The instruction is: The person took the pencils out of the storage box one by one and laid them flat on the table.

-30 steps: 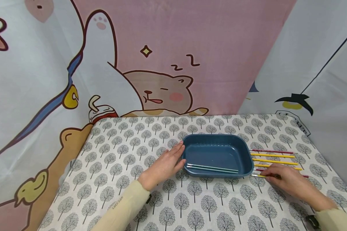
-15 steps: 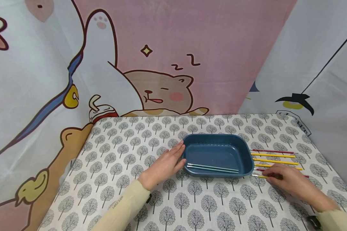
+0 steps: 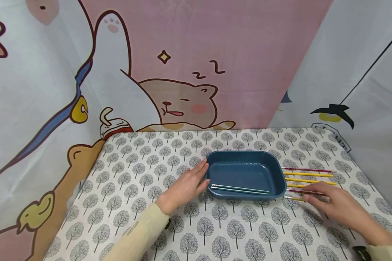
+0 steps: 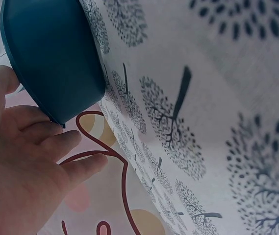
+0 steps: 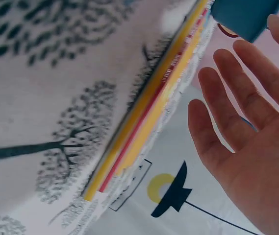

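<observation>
A dark blue rectangular tray (image 3: pixel 245 197) stands on the table, with two green pencils (image 3: pixel 240 189) lying along its near side. My left hand (image 3: pixel 187 187) rests its fingers against the tray's left end; the left wrist view has them spread beside the blue wall (image 4: pixel 56 54). Right of the tray lies a row of yellow and red pencils, including a yellow pencil (image 3: pixel 308 174) and a red pencil (image 3: pixel 307 169). Above the nearest ones hovers my right hand (image 3: pixel 338 204). In the right wrist view its fingers are extended and apart from the pencils (image 5: pixel 135 117). It partly hides the row in the head view.
A white cloth printed with grey trees (image 3: pixel 143 188) covers the table. Behind it hangs a pink cartoon curtain (image 3: pixel 248 65), with a pale grey curtain (image 3: pixel 372 108) along the right side.
My right hand, earlier curled at the nearest pencils, has straightened its fingers and shifted slightly right. The left hand and the tray have stayed put.
</observation>
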`<state>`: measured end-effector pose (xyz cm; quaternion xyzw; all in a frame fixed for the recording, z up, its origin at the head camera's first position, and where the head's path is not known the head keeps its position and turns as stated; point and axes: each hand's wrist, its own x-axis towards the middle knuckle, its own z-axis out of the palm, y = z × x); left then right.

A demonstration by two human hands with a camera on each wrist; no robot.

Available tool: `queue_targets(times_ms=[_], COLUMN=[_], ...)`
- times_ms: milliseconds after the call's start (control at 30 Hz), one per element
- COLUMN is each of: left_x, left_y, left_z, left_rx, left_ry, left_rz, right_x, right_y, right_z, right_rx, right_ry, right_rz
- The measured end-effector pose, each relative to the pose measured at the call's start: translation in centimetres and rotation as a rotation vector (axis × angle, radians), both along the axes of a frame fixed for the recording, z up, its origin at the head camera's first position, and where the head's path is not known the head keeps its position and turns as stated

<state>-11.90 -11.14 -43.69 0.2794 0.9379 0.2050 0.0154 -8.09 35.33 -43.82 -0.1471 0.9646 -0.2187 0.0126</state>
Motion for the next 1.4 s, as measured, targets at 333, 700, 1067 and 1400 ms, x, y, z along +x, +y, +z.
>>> queue_targets(times_ms=[333,700,1067,1400], left_x=[0.0,0.0,0.0,0.0], left_y=[0.0,0.0,0.0,0.0], left_z=[0.0,0.0,0.1,0.0], left_rx=[-0.01,-0.013,-0.013,-0.014], left_ry=[0.007,0.009,0.002,0.003], left_rz=[-0.005,-0.003,-0.003,0.001], right_x=[0.2,0.1,-0.8,-2.0], right_y=[-0.9,-3.9,-8.1,-11.5], right_z=[2.2,3.6,4.1,3.8], right_rx=[-0.038,-0.214,-0.303,-0.296], right_ry=[0.032,0.192,0.165,0.17], right_rz=[-0.058,-0.016,0.014,0.129])
